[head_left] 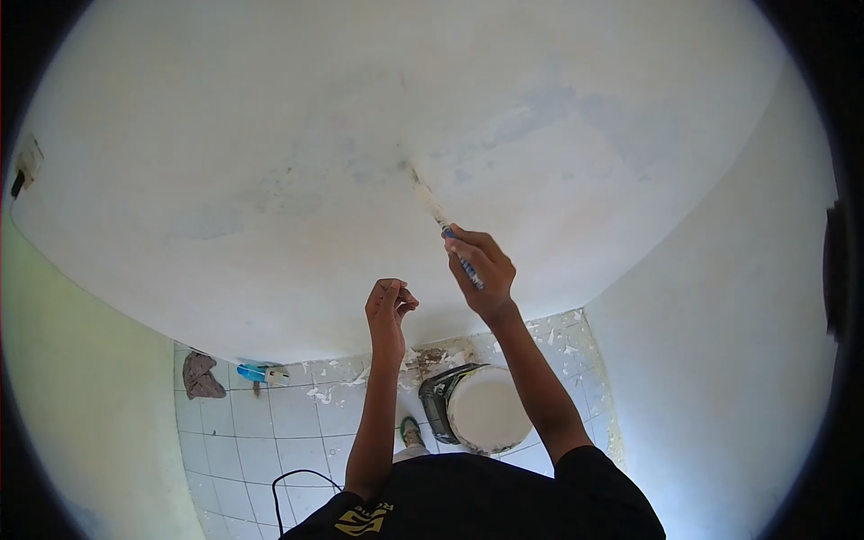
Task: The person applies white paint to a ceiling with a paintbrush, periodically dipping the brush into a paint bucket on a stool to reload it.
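Observation:
My right hand [483, 268] is closed around the blue-and-white handle of a scraper [427, 194]. Its narrow blade, smeared whitish with a dark tip, points up and left, and the tip appears to meet the white wall [576, 207] at a small dark spot. Lower and to the left, my left hand [389, 303] is raised in front of the wall. Its fingers are loosely bent with a gap between them, and nothing shows in them. Grey-blue patches and dark specks mark the wall around the blade.
A round white-topped bucket [490, 409] stands on the tiled floor beside a dark container [436, 401]. Pale flakes lie along the wall's foot. A grey cloth [203, 375] and a blue object [251, 372] are at left. A black cable [275, 490] curves nearby; a wall outlet [29, 162] is far left.

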`<state>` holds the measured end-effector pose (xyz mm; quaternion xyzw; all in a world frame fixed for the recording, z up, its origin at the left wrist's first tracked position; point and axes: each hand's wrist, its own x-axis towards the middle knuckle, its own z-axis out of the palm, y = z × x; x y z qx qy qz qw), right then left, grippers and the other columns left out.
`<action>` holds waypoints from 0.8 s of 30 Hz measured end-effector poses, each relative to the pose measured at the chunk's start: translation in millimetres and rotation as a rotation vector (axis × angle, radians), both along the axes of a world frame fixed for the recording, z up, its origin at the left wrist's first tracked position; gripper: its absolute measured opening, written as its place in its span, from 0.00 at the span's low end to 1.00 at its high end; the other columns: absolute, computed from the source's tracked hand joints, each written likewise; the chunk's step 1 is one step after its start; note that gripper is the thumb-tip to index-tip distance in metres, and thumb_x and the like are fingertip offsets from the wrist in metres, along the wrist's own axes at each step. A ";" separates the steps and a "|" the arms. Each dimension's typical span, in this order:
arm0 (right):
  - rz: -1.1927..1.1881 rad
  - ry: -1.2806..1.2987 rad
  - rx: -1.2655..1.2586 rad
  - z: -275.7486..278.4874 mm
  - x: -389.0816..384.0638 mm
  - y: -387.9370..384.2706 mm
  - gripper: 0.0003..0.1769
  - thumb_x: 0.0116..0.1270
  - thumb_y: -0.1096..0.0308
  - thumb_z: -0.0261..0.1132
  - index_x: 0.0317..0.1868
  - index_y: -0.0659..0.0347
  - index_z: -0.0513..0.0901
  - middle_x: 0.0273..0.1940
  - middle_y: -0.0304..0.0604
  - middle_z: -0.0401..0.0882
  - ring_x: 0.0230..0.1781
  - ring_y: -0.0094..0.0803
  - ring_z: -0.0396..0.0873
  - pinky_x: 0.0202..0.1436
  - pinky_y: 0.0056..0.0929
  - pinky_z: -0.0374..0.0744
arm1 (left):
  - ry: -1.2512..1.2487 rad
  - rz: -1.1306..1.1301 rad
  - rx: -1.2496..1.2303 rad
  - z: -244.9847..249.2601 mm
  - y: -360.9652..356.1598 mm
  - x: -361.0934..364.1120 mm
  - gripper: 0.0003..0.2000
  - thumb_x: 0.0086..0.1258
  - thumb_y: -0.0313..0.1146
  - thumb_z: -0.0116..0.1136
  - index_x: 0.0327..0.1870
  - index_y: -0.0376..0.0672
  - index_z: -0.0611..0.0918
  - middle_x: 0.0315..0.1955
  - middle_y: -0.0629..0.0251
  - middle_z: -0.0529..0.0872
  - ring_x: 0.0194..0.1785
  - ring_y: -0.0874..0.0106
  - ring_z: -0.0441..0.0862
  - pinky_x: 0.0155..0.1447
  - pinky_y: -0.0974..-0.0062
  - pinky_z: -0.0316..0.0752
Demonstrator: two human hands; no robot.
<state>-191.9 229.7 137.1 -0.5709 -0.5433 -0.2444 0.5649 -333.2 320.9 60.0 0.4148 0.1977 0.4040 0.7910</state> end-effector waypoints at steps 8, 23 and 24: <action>-0.298 0.069 0.221 28.9 65.4 -39.2 0.10 0.59 0.84 0.68 0.42 0.65 0.85 0.41 0.50 0.86 0.43 0.38 0.85 0.48 0.31 0.83 | -0.017 -0.056 0.002 7.3 -0.2 -20.7 0.08 0.78 0.36 0.53 0.38 0.44 0.79 0.25 0.71 0.80 0.31 0.78 0.77 0.41 0.76 0.74; -0.099 0.098 -0.019 -38.7 -30.8 5.7 0.09 0.60 0.81 0.71 0.41 0.63 0.85 0.44 0.52 0.86 0.47 0.42 0.87 0.47 0.33 0.85 | -0.058 -0.050 0.091 30.0 14.2 -45.3 0.07 0.77 0.35 0.52 0.39 0.43 0.78 0.25 0.72 0.78 0.32 0.78 0.77 0.42 0.75 0.73; -0.105 0.054 0.003 -37.1 -22.8 -2.3 0.08 0.60 0.81 0.71 0.40 0.63 0.85 0.43 0.52 0.86 0.46 0.42 0.87 0.46 0.33 0.85 | -0.052 -0.077 0.101 30.3 15.0 -44.5 0.07 0.77 0.35 0.52 0.39 0.43 0.78 0.25 0.72 0.78 0.32 0.78 0.77 0.42 0.75 0.73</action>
